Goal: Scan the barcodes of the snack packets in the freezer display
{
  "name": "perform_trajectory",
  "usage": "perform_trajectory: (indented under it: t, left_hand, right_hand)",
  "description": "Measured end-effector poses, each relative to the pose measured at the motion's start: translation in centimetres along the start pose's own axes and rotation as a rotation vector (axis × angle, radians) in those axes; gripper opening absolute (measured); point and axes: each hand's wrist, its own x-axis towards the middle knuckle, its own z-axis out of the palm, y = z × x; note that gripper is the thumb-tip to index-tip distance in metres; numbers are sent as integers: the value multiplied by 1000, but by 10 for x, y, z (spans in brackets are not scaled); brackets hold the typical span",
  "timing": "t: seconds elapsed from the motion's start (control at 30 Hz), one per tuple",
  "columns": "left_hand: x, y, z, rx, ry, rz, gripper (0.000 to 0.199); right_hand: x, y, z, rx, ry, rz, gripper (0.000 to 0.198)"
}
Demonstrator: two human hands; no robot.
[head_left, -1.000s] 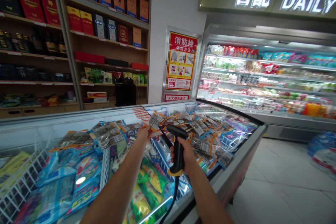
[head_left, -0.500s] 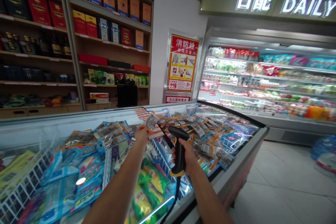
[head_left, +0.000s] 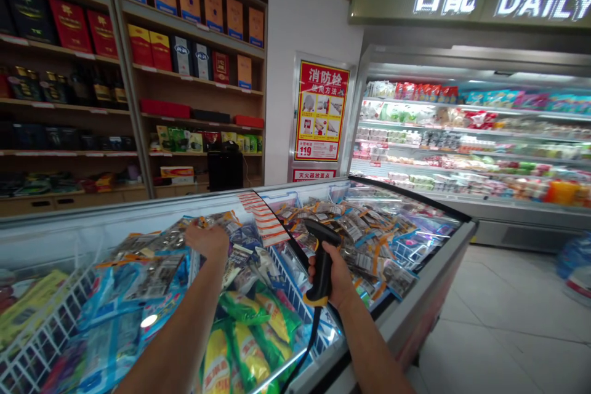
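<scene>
My right hand (head_left: 336, 277) grips a black and yellow barcode scanner (head_left: 322, 265) by its handle, its head tilted up and its cable hanging down. To the left, my left hand (head_left: 207, 240) is over a pile of small clear packets with orange and blue edges, its fingers closed at a packet (head_left: 216, 220); the hand partly hides what it grips. Another dark-filled packet (head_left: 157, 276) lies on light blue bags (head_left: 108, 335) below. Many similar packets (head_left: 355, 231) are heaped to the right, past the dark divider.
The chest freezer (head_left: 443, 283) has white wire baskets (head_left: 44, 320) and a striped label strip (head_left: 265, 218) on its glass. Green and yellow bags (head_left: 252, 351) fill the middle. Shelves of boxes (head_left: 194, 74) stand behind; a lit display fridge (head_left: 462, 135) is at right.
My left hand has moved left with a packet, from near the striped strip to the left pile. Packets in that pile have shifted. The scanner has moved slightly right.
</scene>
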Motion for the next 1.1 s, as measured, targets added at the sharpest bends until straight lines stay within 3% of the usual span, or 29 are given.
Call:
perform_trajectory:
  t: [0.1,0.2,0.33,0.43,0.53,0.67,0.8,0.93,1.1]
  left_hand:
    - [-14,23,4,97,86,137,43]
    - [-34,45,27,174,-158,362,36]
    - [-62,65,74,304,-573,467,34]
    - [-75,68,103,422,-713,492,37]
    - [-77,66,115,502,-761,457,24]
    - [-66,62,106,423,-665,394,27]
    - [-52,54,82,212,-596,376,24]
    - [-40,41,50,69,-702,555,22]
    - [-30,25,21,80,-802,757,23]
  right_hand:
    - [0,0,0,6,-2,3,28]
    - [-1,0,2,3,-4,-5,28]
    - [-1,2,4,4,12,-31,28]
    - [0,4,5,-11,25,-29,30]
    - [1,6,6,2,42,-31,29]
    - [1,5,7,20,30,-34,28]
    - [-1,0,6,89,30,-24,27]
    - [0,-1,2,144,-33,6,27]
    - [0,-1,2,132,-83,70,26]
